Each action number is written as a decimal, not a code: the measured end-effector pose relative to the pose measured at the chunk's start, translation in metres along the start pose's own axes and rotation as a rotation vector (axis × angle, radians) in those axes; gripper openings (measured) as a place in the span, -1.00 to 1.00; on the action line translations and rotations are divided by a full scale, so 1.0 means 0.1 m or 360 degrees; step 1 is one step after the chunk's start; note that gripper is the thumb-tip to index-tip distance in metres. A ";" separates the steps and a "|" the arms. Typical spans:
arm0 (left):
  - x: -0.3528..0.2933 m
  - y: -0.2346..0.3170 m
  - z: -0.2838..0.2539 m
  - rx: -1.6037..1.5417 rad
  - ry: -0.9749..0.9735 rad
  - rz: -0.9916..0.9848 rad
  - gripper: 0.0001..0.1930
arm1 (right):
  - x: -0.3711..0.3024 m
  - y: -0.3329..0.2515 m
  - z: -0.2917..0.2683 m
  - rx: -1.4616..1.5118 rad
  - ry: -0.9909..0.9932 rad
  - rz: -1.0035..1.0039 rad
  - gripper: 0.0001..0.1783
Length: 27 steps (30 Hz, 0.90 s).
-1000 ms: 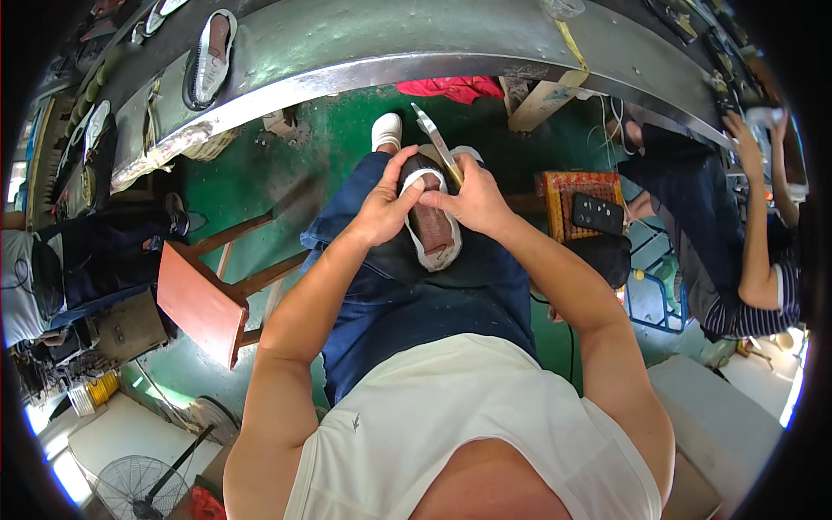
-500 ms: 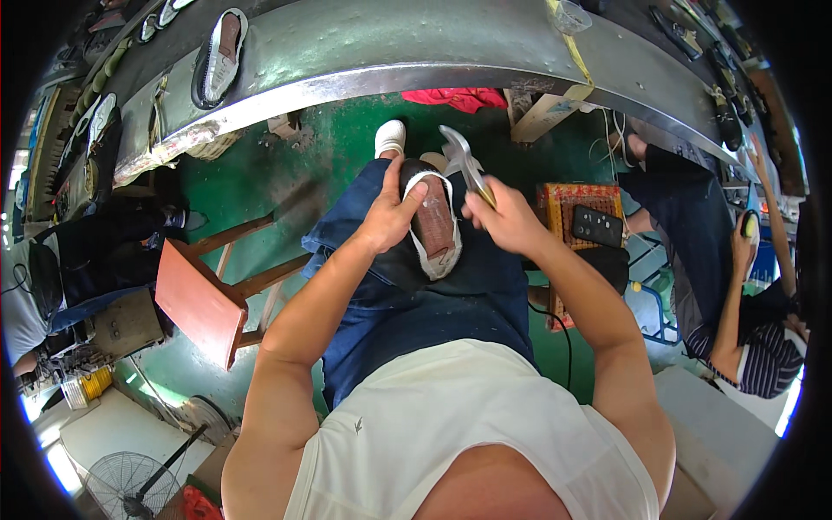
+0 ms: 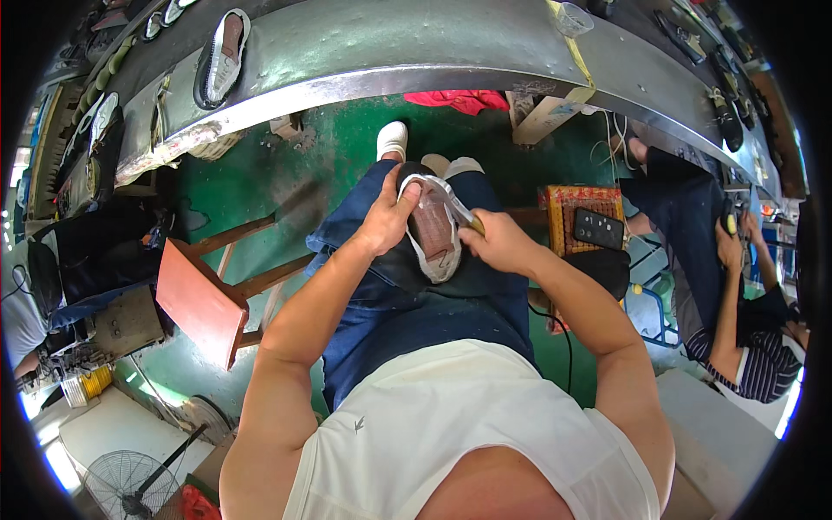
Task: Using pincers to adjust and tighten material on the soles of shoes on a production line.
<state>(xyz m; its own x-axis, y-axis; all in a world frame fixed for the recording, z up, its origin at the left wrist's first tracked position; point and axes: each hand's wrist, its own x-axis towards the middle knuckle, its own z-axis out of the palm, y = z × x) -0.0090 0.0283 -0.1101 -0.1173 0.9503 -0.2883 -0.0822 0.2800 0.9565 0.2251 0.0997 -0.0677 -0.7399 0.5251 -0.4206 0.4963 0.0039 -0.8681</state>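
Observation:
On my lap rests a soleless shoe (image 3: 432,234), bottom up, with a brown insole ringed by a white edge and a dark toe. My left hand (image 3: 386,218) is wrapped round its left side near the toe, thumb pressed over the white edge. In my right hand (image 3: 500,243) is a hammer (image 3: 474,224), gripped by its yellowish handle. The hammer's metal head lies low at the shoe's right edge; whether it touches is hard to tell.
A metal workbench (image 3: 381,43) spans the far side, bearing a similar shoe (image 3: 224,61). A wooden stool (image 3: 204,299) stands at left. At right, a phone (image 3: 598,227) lies on a beaded seat (image 3: 585,199). A co-worker (image 3: 737,338) sits beyond, another person (image 3: 43,286) at far left.
The hammer has swung down from above the shoe to its right edge, my right hand dropping slightly with it. My left hand and the shoe have barely shifted.

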 end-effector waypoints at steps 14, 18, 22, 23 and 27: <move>-0.30 0.56 0.17 0.0656 0.0280 0.1045 0.05 | -0.80 0.30 0.00 -0.0452 0.0251 -0.0556 -0.49; -0.33 0.18 0.31 0.1050 -0.0063 0.1300 0.20 | -0.24 0.22 0.06 0.1769 -0.0197 0.0904 -0.46; -0.50 0.21 0.36 0.1186 -0.0437 0.1005 0.06 | -0.07 0.27 0.35 0.2192 -0.0059 0.0937 -0.46; -0.51 0.12 0.39 0.0961 -0.0297 0.1059 0.03 | -0.11 0.21 0.36 0.2122 0.0005 0.0917 -0.48; -0.43 0.01 0.67 0.0310 0.0403 0.0767 -0.39 | -0.10 0.29 0.43 0.1992 -0.0148 0.0884 -0.47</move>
<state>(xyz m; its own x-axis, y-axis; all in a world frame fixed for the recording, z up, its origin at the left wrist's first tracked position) 0.0627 -0.0032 -0.0932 -0.3313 0.9214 0.2032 0.2202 -0.1340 0.9662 0.2272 0.0585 -0.0996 -0.6324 0.1465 -0.7607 0.0338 -0.9758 -0.2161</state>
